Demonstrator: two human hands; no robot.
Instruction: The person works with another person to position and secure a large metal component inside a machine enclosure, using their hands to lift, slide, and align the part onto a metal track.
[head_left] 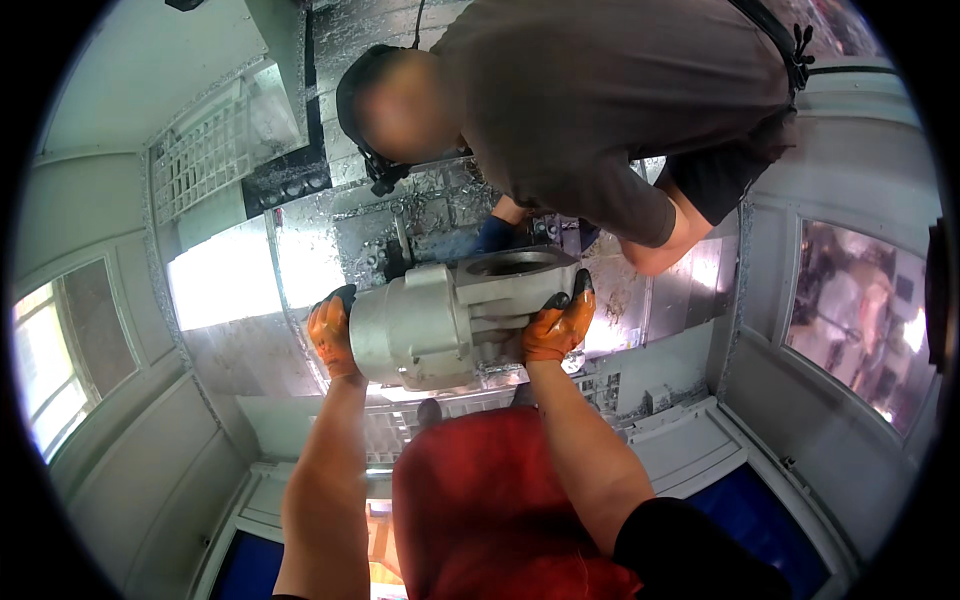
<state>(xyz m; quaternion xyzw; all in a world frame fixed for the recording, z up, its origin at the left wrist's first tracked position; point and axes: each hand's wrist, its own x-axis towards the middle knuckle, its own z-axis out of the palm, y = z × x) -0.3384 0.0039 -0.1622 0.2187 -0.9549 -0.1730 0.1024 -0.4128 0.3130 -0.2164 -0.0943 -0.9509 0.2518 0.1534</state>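
A large grey metal casting [410, 325], round and drum-like on its left with a ringed opening facing up on its right, is between my two hands in front of me. My left hand [332, 330], in an orange glove with dark fingertips, grips the casting's left end. Gloved the same way, my right hand [560, 322] closes round its right side below the opening, thumb and fingers pointing up. Whether the casting's underside rests on anything is hidden. Just beyond it, a co-worker's dark blue glove [493, 236] reaches down, partly covered by the casting and the co-worker's arm.
A co-worker [600, 100] in a dark shirt and cap leans across the far side. Shiny metal panels [310, 245] strewn with shavings lie under and behind the casting. Light enclosure walls with a left window [70, 345] and a right window [855, 320] flank me. A white grate [205, 155] stands at far left.
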